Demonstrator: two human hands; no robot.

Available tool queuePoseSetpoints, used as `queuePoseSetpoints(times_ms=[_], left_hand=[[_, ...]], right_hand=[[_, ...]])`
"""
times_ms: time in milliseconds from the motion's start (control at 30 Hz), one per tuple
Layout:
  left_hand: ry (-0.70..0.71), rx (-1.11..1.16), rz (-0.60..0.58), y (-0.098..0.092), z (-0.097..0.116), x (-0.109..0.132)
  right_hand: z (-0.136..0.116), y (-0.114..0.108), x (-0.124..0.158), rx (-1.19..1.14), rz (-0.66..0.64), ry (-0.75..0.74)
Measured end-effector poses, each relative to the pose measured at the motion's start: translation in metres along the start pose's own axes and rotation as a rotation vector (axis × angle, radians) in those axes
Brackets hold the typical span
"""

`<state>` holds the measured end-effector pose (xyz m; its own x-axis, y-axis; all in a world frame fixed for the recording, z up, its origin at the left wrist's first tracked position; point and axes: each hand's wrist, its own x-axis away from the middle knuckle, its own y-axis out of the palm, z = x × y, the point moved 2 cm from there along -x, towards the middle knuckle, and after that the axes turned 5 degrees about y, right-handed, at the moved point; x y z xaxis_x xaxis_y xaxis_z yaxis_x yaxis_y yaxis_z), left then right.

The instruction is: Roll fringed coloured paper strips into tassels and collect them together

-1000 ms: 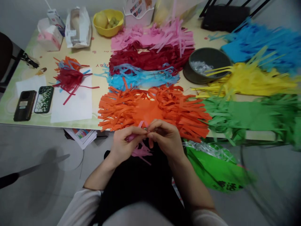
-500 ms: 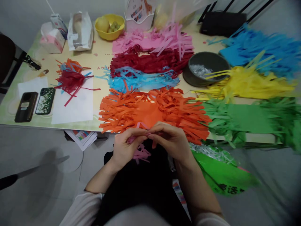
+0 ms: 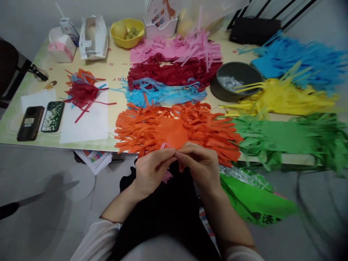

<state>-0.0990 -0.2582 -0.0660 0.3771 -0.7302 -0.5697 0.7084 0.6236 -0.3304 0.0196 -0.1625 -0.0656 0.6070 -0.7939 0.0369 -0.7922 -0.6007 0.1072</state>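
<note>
My left hand [image 3: 152, 170] is closed around a bunch of pink fringed paper [image 3: 167, 177], most of which it hides. A pink end pokes out above the fingers, and a fringe hangs below them. My right hand [image 3: 202, 163] pinches at the same spot, its fingertips meeting the left ones; the bit between them is too small to see clearly. Both hands are at the table's front edge, just before orange fringed paper [image 3: 172, 132]. Past it lie light blue [image 3: 163, 95], dark red [image 3: 174, 74] and pink fringed sheets [image 3: 174, 50].
Finished-looking tassels [image 3: 81, 90] rest on white paper [image 3: 85, 127] at left, beside two phones [image 3: 52, 116]. Right of centre stands a dark round tin [image 3: 236, 81] with silvery shreds. Green [image 3: 285, 136], yellow [image 3: 293, 96] and blue fringed paper [image 3: 304, 59] cover the right side. A green bag [image 3: 261, 203] hangs below.
My hands have drawn closer together at the fingertips, and my left hand has turned. It now covers more of the pink fringe, which showed more fully below it before.
</note>
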Motion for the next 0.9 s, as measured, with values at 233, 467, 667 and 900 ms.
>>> queuePoseSetpoints(times_ms=[233,467,667,900], left_hand=[[-0.123,0.087,0.026,0.003,-0.003,-0.008],[-0.469,0.360,-0.022,-0.007,0.006,-0.002],[-0.332,-0.336,0.248,-0.143,-0.010,-0.022],[-0.126,-0.947,-0.173,-0.214,-0.150,-0.144]], right_hand=[[-0.001,-0.009,0.002,0.029,0.163,-0.110],[-0.005,0.006,0.004,-0.022,0.185,-0.190],[-0.007,0.023,0.010,-0.095,-0.235,-0.115],[0.006,0.017,0.002,0.067,-0.214,-0.106]])
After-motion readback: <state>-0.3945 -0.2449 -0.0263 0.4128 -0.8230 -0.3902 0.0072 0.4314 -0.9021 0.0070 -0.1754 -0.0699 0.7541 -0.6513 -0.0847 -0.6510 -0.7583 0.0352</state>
